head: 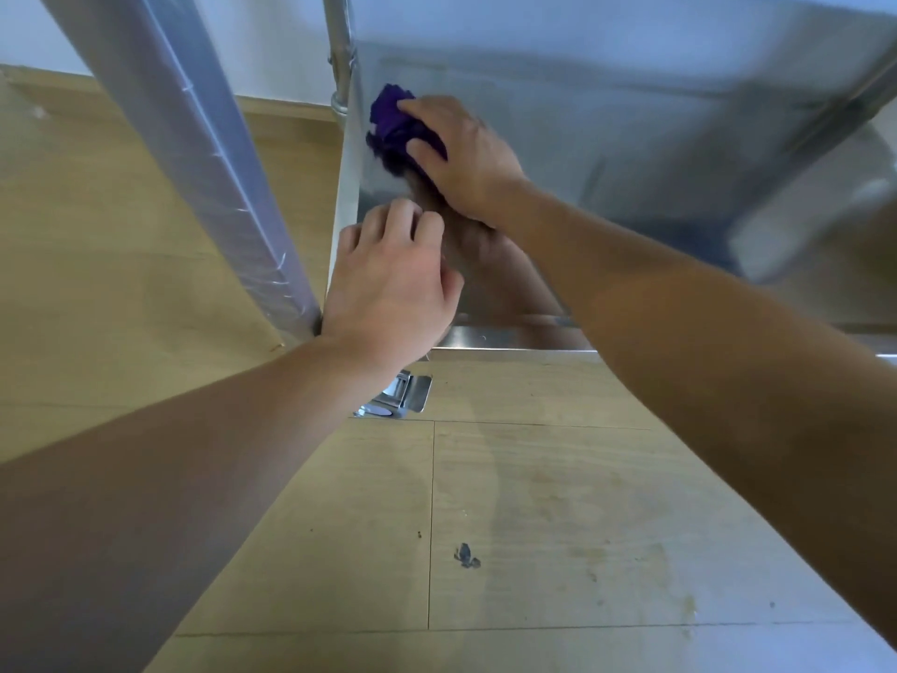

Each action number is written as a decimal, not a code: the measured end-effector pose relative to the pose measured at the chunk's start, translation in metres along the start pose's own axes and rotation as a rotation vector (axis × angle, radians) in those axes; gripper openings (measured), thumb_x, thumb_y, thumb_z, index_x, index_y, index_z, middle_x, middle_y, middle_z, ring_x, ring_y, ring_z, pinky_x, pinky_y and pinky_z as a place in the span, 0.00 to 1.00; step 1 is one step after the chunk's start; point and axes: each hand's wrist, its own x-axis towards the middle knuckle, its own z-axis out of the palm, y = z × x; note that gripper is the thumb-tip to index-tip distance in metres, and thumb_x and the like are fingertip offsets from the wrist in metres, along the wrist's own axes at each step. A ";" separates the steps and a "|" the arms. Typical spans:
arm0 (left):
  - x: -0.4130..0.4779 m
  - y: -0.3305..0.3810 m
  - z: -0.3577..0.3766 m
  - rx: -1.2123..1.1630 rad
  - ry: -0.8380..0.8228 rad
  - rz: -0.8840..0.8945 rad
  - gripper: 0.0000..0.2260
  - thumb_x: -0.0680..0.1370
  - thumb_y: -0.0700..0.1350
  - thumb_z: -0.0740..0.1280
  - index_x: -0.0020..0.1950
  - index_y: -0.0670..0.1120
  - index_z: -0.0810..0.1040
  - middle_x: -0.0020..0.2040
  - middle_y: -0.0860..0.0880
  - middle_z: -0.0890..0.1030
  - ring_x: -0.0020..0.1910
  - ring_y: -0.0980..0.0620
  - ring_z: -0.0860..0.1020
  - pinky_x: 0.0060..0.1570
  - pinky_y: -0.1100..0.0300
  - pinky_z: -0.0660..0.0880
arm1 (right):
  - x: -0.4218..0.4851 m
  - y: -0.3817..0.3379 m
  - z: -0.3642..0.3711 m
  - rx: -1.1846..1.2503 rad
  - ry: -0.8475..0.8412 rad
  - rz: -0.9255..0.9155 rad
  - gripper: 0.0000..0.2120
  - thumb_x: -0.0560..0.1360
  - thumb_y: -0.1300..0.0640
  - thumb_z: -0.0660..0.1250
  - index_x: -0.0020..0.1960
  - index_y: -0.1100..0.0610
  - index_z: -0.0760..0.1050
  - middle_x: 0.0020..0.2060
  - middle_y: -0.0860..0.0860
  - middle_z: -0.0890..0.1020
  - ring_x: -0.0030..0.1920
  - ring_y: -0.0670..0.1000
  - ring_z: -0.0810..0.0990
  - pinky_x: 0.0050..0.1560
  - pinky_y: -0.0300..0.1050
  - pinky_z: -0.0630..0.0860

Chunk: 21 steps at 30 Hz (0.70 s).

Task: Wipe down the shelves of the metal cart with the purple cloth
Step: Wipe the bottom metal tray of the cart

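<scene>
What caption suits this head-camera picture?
Right hand holds the bunched purple cloth against the metal cart's shelf; left hand rests at its near corner.

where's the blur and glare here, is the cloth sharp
Head view: purple cloth and right hand fairly sharp; upper right corner smeared by blur; the steel shelf mirrors the forearm, no harsh glare; wide lens slants the wrapped post.

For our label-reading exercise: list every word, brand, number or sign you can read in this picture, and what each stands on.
None: no writing shows on the cart shelf, the purple cloth, the wrapped post or the floor.
</scene>
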 end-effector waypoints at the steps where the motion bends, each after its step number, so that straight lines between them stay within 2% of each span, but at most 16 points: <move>1: -0.001 0.000 0.000 -0.003 -0.001 0.006 0.18 0.73 0.51 0.52 0.54 0.45 0.75 0.56 0.46 0.75 0.57 0.44 0.73 0.56 0.50 0.67 | 0.000 0.009 -0.004 -0.007 -0.008 -0.028 0.21 0.81 0.52 0.57 0.73 0.51 0.66 0.70 0.50 0.71 0.67 0.52 0.71 0.65 0.46 0.70; 3: -0.002 0.001 0.000 -0.005 -0.004 0.017 0.19 0.73 0.51 0.52 0.54 0.45 0.75 0.57 0.46 0.75 0.60 0.45 0.72 0.57 0.51 0.66 | 0.004 0.030 -0.015 -0.025 -0.004 -0.010 0.20 0.80 0.50 0.58 0.72 0.49 0.67 0.69 0.50 0.72 0.67 0.52 0.72 0.65 0.46 0.70; 6: -0.001 0.005 0.000 -0.018 -0.023 0.019 0.20 0.73 0.51 0.51 0.56 0.45 0.75 0.59 0.46 0.75 0.62 0.45 0.71 0.59 0.52 0.66 | 0.011 0.062 -0.028 -0.037 0.130 0.271 0.20 0.80 0.50 0.57 0.71 0.45 0.68 0.68 0.50 0.73 0.66 0.54 0.73 0.62 0.48 0.71; 8: 0.000 0.008 0.001 -0.018 -0.033 0.019 0.20 0.73 0.51 0.51 0.57 0.45 0.75 0.60 0.46 0.75 0.63 0.45 0.71 0.60 0.51 0.66 | 0.017 0.071 -0.027 -0.079 0.201 0.462 0.19 0.81 0.50 0.55 0.71 0.46 0.67 0.69 0.51 0.71 0.66 0.55 0.72 0.60 0.50 0.71; 11: 0.000 0.011 0.001 -0.002 -0.062 0.024 0.21 0.74 0.51 0.49 0.59 0.45 0.73 0.62 0.45 0.73 0.67 0.43 0.68 0.63 0.50 0.66 | 0.031 0.062 -0.020 -0.098 0.241 0.568 0.18 0.82 0.52 0.54 0.71 0.49 0.67 0.69 0.51 0.69 0.67 0.55 0.70 0.60 0.50 0.71; 13: -0.001 0.013 -0.001 0.016 -0.081 0.023 0.23 0.73 0.52 0.47 0.60 0.45 0.71 0.64 0.44 0.72 0.68 0.43 0.67 0.64 0.50 0.65 | 0.041 0.049 -0.015 -0.086 0.234 0.562 0.18 0.82 0.53 0.54 0.71 0.49 0.67 0.70 0.51 0.69 0.67 0.55 0.70 0.61 0.49 0.70; 17: -0.002 0.014 -0.001 0.043 -0.090 0.018 0.24 0.73 0.53 0.44 0.61 0.45 0.69 0.64 0.45 0.71 0.69 0.43 0.66 0.65 0.50 0.64 | 0.052 0.013 0.001 -0.045 0.178 0.381 0.18 0.81 0.53 0.55 0.71 0.50 0.68 0.68 0.51 0.71 0.65 0.54 0.72 0.57 0.44 0.69; 21: 0.000 0.014 -0.003 0.069 -0.091 0.018 0.24 0.72 0.52 0.44 0.60 0.46 0.70 0.63 0.46 0.72 0.67 0.43 0.67 0.61 0.51 0.64 | 0.054 0.000 0.007 -0.048 0.123 0.220 0.20 0.82 0.52 0.56 0.73 0.50 0.65 0.69 0.48 0.71 0.65 0.51 0.73 0.62 0.48 0.73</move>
